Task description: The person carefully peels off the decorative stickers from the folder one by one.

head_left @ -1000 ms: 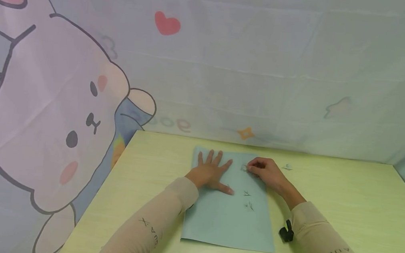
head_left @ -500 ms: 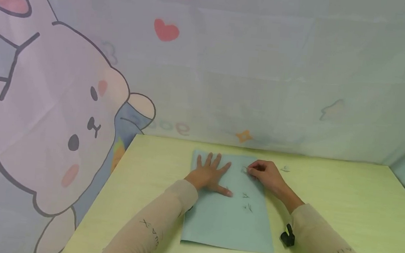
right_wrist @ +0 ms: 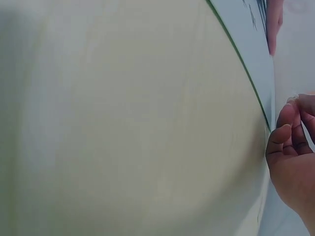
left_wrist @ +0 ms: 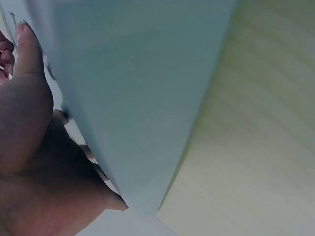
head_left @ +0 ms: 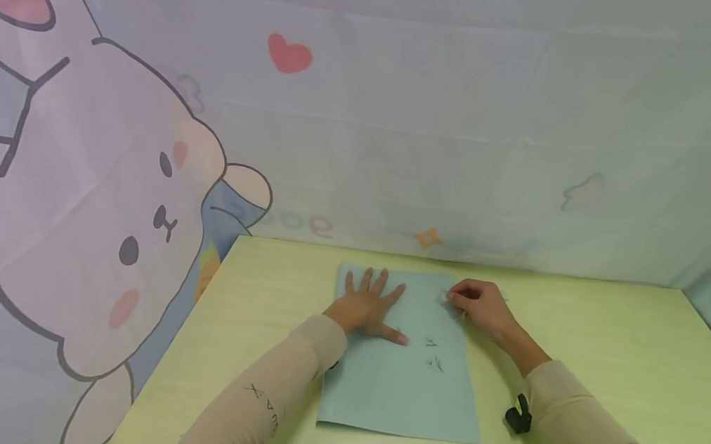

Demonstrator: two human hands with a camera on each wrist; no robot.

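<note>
A pale blue-green sheet [head_left: 400,402] lies on the table, its length running away from me. My left hand [head_left: 367,311] rests on its upper left part with the fingers spread. Near the sheet's upper right edge, my right hand [head_left: 484,309] pinches a small whitish, see-through piece [head_left: 443,297] between thumb and fingertips; it looks like a sticker, but its print is too small to make out. Small dark sprig-like figures [head_left: 431,342] show on the sheet, right of my left thumb. In the right wrist view the right fingers [right_wrist: 283,135] are bunched together beside the sheet's edge.
The light yellow wood-grain table [head_left: 572,354] extends to both sides of the sheet. A printed cloth [head_left: 400,148] with a rabbit and hearts hangs behind it. Another small piece [head_left: 505,299] barely shows behind my right hand. A black device [head_left: 519,418] sits at my right wrist.
My right hand has shifted right, toward the sheet's right edge, carrying the small piece. It now mostly covers the other piece on the table. My left hand has stayed in place.
</note>
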